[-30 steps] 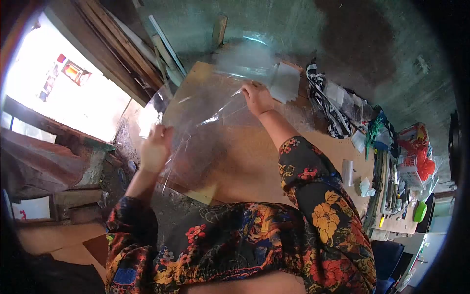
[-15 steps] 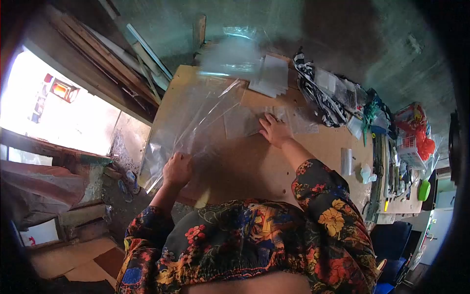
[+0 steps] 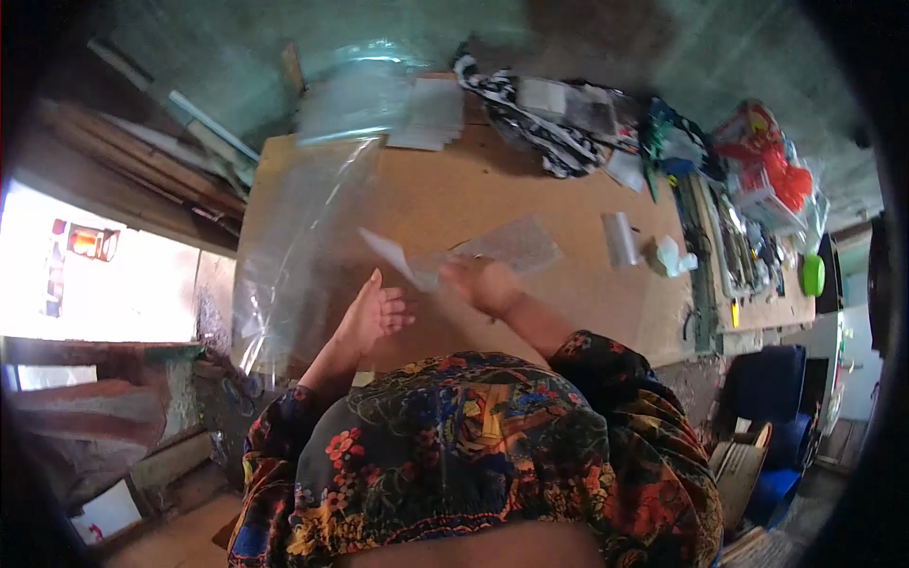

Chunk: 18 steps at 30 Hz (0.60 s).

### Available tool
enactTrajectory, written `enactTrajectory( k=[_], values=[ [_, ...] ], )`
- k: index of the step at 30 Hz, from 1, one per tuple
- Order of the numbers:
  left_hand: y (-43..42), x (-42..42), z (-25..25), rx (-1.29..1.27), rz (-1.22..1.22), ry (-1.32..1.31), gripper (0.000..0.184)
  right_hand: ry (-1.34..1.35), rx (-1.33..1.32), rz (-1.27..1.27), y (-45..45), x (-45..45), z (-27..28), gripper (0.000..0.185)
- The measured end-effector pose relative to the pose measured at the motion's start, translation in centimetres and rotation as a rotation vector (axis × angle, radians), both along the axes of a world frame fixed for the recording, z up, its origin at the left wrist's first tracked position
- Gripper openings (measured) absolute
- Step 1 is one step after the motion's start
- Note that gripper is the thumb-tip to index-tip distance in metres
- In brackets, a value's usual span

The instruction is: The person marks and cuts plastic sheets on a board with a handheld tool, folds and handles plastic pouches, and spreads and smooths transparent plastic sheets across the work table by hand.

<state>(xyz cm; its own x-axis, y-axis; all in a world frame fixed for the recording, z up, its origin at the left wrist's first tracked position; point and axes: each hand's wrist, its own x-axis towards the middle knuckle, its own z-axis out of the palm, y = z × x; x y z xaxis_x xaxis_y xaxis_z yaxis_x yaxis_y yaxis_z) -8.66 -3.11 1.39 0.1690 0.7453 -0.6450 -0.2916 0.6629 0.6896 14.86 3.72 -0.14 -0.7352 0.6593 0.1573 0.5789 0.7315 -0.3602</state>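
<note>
My left hand (image 3: 376,314) is held above the near part of the wooden table (image 3: 426,204), fingers apart, with nothing in it. To its right my right hand (image 3: 481,284) is blurred and closed at the near edge of thin clear plastic pieces (image 3: 516,244). A whitish sheet edge (image 3: 386,250) rises between the two hands. Left of my left hand, a large clear plastic sheet (image 3: 301,227) lies over the table's left side. Behind it are a stack of clear plastic (image 3: 355,102) and a stack of whitish sheets (image 3: 428,114).
A black and white striped cloth (image 3: 540,133) lies at the back. On the right are a clear roll (image 3: 621,239), a crumpled pale bag (image 3: 674,257), a tray of tools (image 3: 743,241) and a basket with red bags (image 3: 772,180). A blue chair (image 3: 767,383) stands beyond.
The large clear sheet has been laid down on the left and my left hand has let it go. My right hand has drawn thin plastic pieces nearer. The view has shifted right.
</note>
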Motion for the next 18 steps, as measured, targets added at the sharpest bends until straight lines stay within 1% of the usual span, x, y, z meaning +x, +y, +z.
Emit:
enactTrajectory(
  k=[2,3,4,6,7,8,10,11,12,13,14,15,16,17,18],
  values=[
    [0.7,3.2,1.9,0.073,-0.008,-0.06,0.031,-0.022,0.004,-0.009,-2.1,0.9,1.2,0.022],
    [0.5,4.7,2.4,0.055,0.084,0.009,0.022,-0.038,0.002,0.01,-2.9,1.2,1.9,0.024],
    [0.5,5.3,2.4,0.062,0.067,0.007,0.022,-0.04,0.009,-0.007,-3.6,1.5,2.2,0.024],
    [0.5,6.3,2.3,0.056,-0.009,-0.023,0.019,0.221,0.12,-0.063,-4.7,1.7,2.7,0.029],
    [0.6,6.9,2.3,0.061,-0.021,-0.022,0.019,0.306,0.168,-0.078,-5.1,1.7,2.5,0.033],
    [0.6,7.6,2.4,0.079,-0.012,0.001,0.018,0.306,0.174,-0.089,-5.3,2.0,2.6,0.033],
    [0.6,8.9,2.6,0.1,-0.012,0.025,0.018,0.301,0.004,-0.114,-5.9,2.7,4.2,0.035],
    [0.7,9.4,2.8,0.122,-0.018,0.002,0.024,0.303,0.01,-0.121,-5.9,3.3,5.0,0.035],
    [0.6,10.0,3.2,0.143,-0.021,-0.021,0.029,0.235,0.041,-0.112,-5.8,4.2,5.7,0.036],
    [0.6,10.5,3.8,0.147,-0.023,-0.02,0.029,0.166,0.071,-0.101,-5.8,5.0,6.1,0.037],
    [0.7,10.9,4.5,0.122,-0.024,-0.22,0.039,0.168,0.075,-0.101,-5.8,5.7,6.1,0.037],
    [0.7,11.3,5.2,0.096,-0.022,-0.419,0.05,0.11,0.119,-0.115,-5.9,6.3,6.2,0.036],
    [0.8,11.9,5.6,0.1,-0.014,-0.415,0.05,0.055,0.163,-0.123,-5.9,6.6,6.4,0.036],
    [0.9,12.6,5.8,0.156,-0.065,-0.418,0.055,0.06,0.163,-0.11,-6.1,6.8,6.6,0.036],
    [0.9,12.9,6.0,0.211,-0.113,-0.419,0.06,0.143,0.131,-0.116,-6.3,6.8,7.6,0.035]
  ],
)
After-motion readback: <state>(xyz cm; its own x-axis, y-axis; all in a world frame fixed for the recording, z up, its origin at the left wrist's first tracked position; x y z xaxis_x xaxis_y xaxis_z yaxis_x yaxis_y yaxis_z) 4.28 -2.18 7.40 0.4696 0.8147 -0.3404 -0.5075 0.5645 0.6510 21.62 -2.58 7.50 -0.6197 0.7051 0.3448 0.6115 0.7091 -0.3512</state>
